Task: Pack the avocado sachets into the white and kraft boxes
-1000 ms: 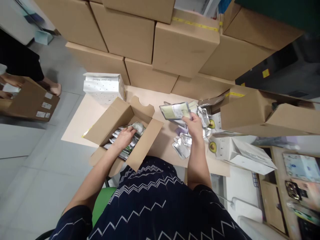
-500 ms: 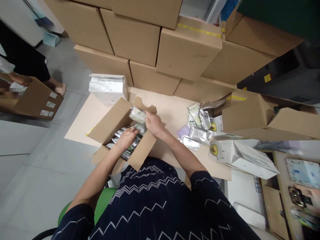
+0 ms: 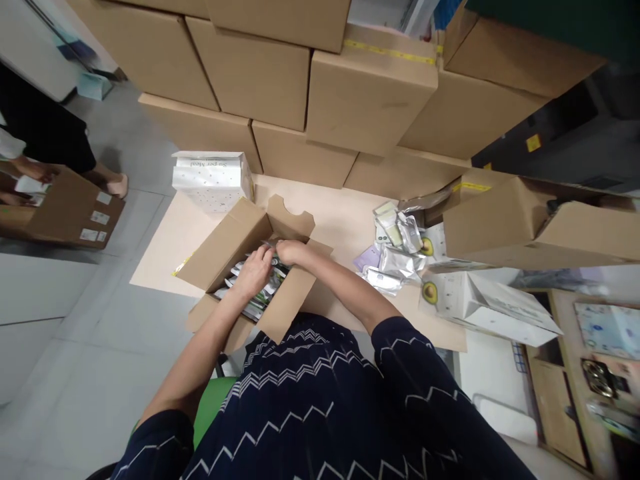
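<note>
An open cardboard box (image 3: 220,250) stands at the table's near edge, its flaps spread. Rows of silver and green foil sachets (image 3: 260,303) stand packed inside it. My left hand (image 3: 254,272) reaches over the rows, fingers curled closed against the sachets' top edges. At the box's far end, my right hand (image 3: 291,253) has its fingers bent down inside, closed around a sachet that is mostly hidden. The fingertips of both hands are close together there.
Loose pouches (image 3: 393,257) lie in a pile on the table's right, near avocado-printed cartons (image 3: 493,307). A white carton (image 3: 213,180) stands behind my box. Stacked cardboard boxes (image 3: 325,107) line the back. At far left, a co-worker's hand (image 3: 37,170) reaches into another box.
My right hand has lowered the sachet from above the box's far end down into it. My left hand has shifted slightly further in, toward my right.
</note>
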`<action>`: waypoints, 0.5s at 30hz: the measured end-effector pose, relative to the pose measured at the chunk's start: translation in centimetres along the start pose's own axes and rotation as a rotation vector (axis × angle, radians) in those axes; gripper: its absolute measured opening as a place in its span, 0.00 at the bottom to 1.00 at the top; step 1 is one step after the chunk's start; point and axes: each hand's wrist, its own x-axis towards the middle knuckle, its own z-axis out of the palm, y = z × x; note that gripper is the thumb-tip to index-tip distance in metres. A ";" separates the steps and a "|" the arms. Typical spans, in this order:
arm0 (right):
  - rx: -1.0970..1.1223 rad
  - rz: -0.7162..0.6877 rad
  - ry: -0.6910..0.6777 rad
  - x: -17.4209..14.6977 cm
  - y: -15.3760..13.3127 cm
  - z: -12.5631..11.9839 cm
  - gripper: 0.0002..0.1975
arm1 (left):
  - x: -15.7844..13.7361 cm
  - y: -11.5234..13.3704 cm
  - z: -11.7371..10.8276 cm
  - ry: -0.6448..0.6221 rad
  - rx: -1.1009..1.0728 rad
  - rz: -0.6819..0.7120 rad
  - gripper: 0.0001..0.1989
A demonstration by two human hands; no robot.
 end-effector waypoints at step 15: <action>0.632 0.412 0.963 -13.6 12.7 0.7 0.17 | -0.4 -1.1 1.5 0.003 0.084 0.034 0.33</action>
